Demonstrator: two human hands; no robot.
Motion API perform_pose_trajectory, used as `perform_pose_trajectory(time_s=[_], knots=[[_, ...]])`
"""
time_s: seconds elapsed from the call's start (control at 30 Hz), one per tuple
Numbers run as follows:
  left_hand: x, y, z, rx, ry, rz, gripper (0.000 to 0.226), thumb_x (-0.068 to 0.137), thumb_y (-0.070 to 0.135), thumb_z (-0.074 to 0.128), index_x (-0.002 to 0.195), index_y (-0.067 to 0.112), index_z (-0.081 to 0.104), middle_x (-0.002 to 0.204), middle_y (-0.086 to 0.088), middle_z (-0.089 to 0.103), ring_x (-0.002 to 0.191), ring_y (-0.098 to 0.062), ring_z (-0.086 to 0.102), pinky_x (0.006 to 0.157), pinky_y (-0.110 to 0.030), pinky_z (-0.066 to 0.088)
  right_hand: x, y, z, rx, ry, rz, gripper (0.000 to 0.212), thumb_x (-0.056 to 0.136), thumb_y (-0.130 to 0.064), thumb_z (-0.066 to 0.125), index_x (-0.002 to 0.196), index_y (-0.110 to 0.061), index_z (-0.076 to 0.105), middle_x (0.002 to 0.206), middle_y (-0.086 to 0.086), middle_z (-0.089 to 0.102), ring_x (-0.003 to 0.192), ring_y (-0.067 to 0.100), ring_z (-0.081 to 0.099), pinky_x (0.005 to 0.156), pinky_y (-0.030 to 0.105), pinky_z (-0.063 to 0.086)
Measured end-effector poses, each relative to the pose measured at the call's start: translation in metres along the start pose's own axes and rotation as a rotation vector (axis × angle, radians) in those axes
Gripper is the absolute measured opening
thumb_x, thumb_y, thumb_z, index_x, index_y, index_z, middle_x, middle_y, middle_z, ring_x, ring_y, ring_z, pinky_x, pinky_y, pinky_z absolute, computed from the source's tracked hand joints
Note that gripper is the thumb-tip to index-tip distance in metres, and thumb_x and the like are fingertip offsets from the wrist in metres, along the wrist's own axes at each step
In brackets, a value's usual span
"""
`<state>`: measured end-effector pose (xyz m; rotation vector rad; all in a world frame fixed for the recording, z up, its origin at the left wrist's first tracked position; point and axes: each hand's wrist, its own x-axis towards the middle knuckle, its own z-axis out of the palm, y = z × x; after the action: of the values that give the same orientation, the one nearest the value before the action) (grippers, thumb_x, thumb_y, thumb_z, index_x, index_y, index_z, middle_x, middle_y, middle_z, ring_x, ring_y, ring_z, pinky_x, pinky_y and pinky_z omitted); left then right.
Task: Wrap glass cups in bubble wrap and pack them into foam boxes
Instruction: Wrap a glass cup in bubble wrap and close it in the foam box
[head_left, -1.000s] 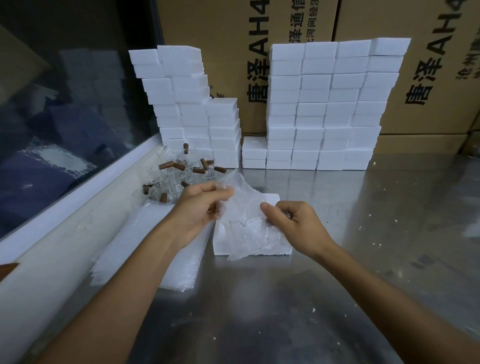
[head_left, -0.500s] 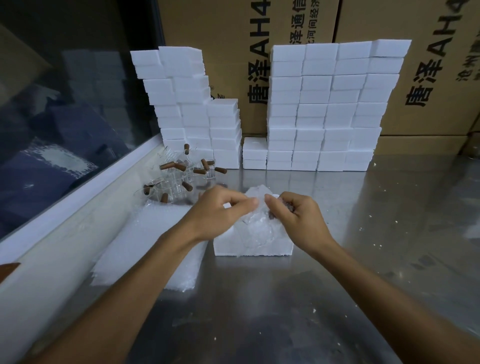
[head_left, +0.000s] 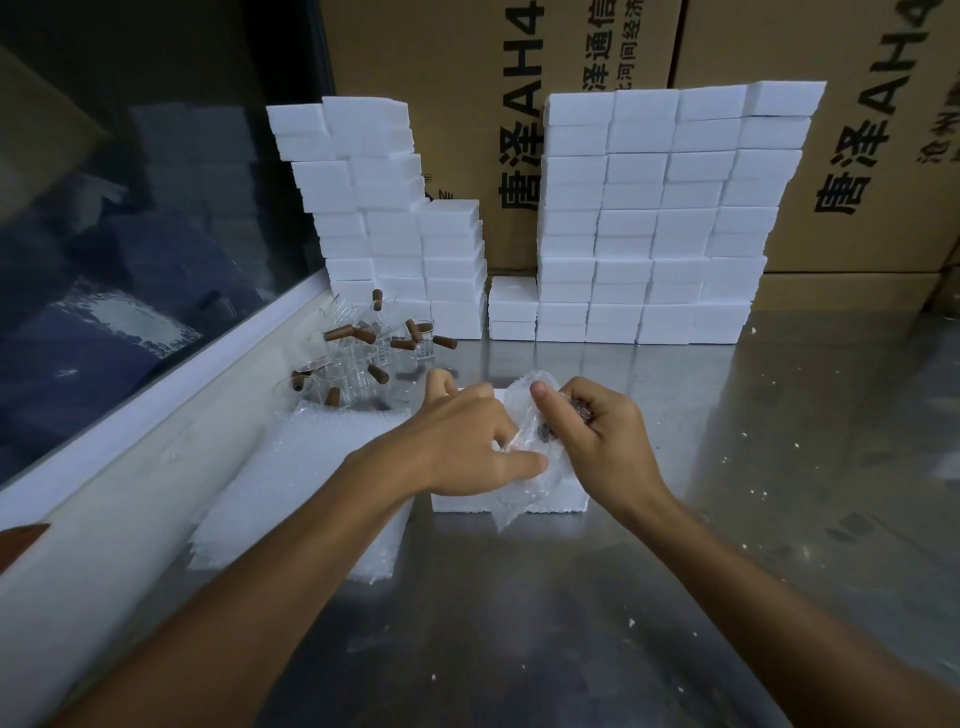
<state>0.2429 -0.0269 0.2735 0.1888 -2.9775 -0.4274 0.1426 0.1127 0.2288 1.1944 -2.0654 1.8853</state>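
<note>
Both hands are working right over the open foam box on the steel desk, which looks deliberate: once the bundle is closed it only has to drop straight down. The right hand is curled round a piece of bubble wrap with something dark showing through the film, presumably the wooden handle of the glass cup inside, though the glass itself I cannot make out. Its thumb stands up against the top of the wrap, pinning the fold. The left hand lies across the near side with its fingers fairly straight, the forefinger pushing the loose edge in toward the bundle, so it presses rather than grips. A tail of wrap hangs over the front wall of the box, so I would say the wrapping is not quite done. The unwrapped cups are heaped at the left by the window ledge, just beyond a flat sheet stack of bubble wrap, both within easy reach of the left arm. Finished or spare foam boxes are stacked at the back against the cartons, out of the working space.
</note>
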Motion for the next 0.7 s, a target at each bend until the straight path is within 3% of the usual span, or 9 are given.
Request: perform_pose_trajectory(time_s=[0.1, 0.17, 0.2, 0.3, 0.37, 0.43, 0.5, 0.6, 0.7], knots=[[-0.002, -0.002, 0.008, -0.105, 0.376, 0.137, 0.034, 0.077, 0.064, 0.065, 0.075, 0.030, 0.068, 0.089, 0.017, 0.052, 0.099, -0.012, 0.040, 0.088, -0.039, 0.029, 0.004, -0.003, -0.004, 0.061, 0.063, 0.031, 0.037, 0.097, -0.034, 0.060, 0.064, -0.017, 0.060, 0.056, -0.011, 0.060, 0.054, 0.003, 0.051, 0.055, 0.018, 0.041], [-0.003, -0.001, 0.018, -0.230, 0.670, 0.135, 0.042, 0.070, 0.058, 0.074, 0.092, 0.025, 0.062, 0.102, 0.010, 0.050, 0.101, -0.009, 0.048, 0.092, -0.035, 0.036, 0.008, -0.006, -0.006, 0.138, 0.099, 0.053, 0.035, 0.099, -0.032, 0.057, 0.066, -0.018, 0.058, 0.055, -0.013, 0.057, 0.053, 0.001, 0.049, 0.053, 0.015, 0.040], [-0.004, 0.001, 0.024, -0.358, 0.719, 0.087, 0.051, 0.067, 0.057, 0.077, 0.100, 0.025, 0.057, 0.108, 0.008, 0.048, 0.104, -0.009, 0.049, 0.091, -0.029, 0.041, 0.008, -0.009, -0.006, 0.177, 0.099, 0.060, 0.035, 0.099, -0.031, 0.056, 0.068, -0.016, 0.058, 0.056, -0.013, 0.056, 0.053, 0.001, 0.049, 0.053, 0.015, 0.041], [-0.007, 0.012, 0.038, -0.949, 0.538, -0.060, 0.063, 0.063, 0.045, 0.083, 0.115, 0.036, 0.049, 0.114, 0.015, 0.058, 0.108, -0.007, 0.059, 0.084, -0.020, 0.052, 0.007, -0.012, -0.003, 0.286, 0.039, 0.062, 0.034, 0.101, -0.030, 0.053, 0.072, -0.012, 0.058, 0.062, -0.011, 0.054, 0.059, 0.004, 0.049, 0.058, 0.015, 0.042], [-0.004, 0.012, 0.043, -1.119, 0.505, -0.093, 0.055, 0.064, 0.036, 0.083, 0.111, 0.039, 0.054, 0.103, 0.020, 0.066, 0.097, -0.004, 0.066, 0.074, -0.025, 0.058, 0.006, -0.014, -0.001, 0.314, 0.001, 0.083, 0.030, 0.100, -0.029, 0.055, 0.079, -0.009, 0.062, 0.069, -0.007, 0.061, 0.065, 0.006, 0.056, 0.063, 0.015, 0.046], [-0.003, 0.009, 0.040, -1.046, 0.495, -0.057, 0.049, 0.064, 0.035, 0.082, 0.105, 0.040, 0.055, 0.096, 0.023, 0.066, 0.087, -0.001, 0.066, 0.061, -0.023, 0.056, 0.007, -0.015, -0.002, 0.319, 0.000, 0.105, 0.016, 0.097, -0.025, 0.061, 0.094, -0.011, 0.069, 0.083, -0.004, 0.071, 0.077, 0.009, 0.068, 0.067, 0.019, 0.053], [-0.003, 0.005, 0.036, -0.919, 0.467, -0.021, 0.051, 0.062, 0.038, 0.081, 0.105, 0.042, 0.054, 0.096, 0.023, 0.065, 0.085, -0.001, 0.065, 0.060, -0.023, 0.055, 0.008, -0.015, -0.004, 0.289, 0.029, 0.105, 0.015, 0.092, -0.021, 0.068, 0.107, -0.020, 0.069, 0.094, -0.004, 0.072, 0.087, 0.013, 0.072, 0.067, 0.022, 0.057], [-0.002, 0.001, 0.028, -0.769, 0.428, -0.010, 0.055, 0.059, 0.045, 0.080, 0.106, 0.045, 0.051, 0.098, 0.022, 0.063, 0.087, -0.003, 0.064, 0.071, -0.035, 0.060, 0.008, -0.016, -0.007, 0.229, 0.024, 0.079, 0.015, 0.089, -0.018, 0.073, 0.102, -0.025, 0.070, 0.088, -0.005, 0.072, 0.080, 0.013, 0.072, 0.060, 0.025, 0.058], [-0.002, 0.000, 0.024, -0.652, 0.388, -0.022, 0.058, 0.058, 0.050, 0.078, 0.108, 0.047, 0.049, 0.096, 0.020, 0.062, 0.086, -0.003, 0.063, 0.067, -0.035, 0.060, 0.008, -0.014, -0.007, 0.131, -0.045, 0.050, 0.008, 0.091, -0.015, 0.071, 0.097, -0.016, 0.075, 0.086, -0.005, 0.073, 0.070, 0.013, 0.069, 0.056, 0.025, 0.055]])
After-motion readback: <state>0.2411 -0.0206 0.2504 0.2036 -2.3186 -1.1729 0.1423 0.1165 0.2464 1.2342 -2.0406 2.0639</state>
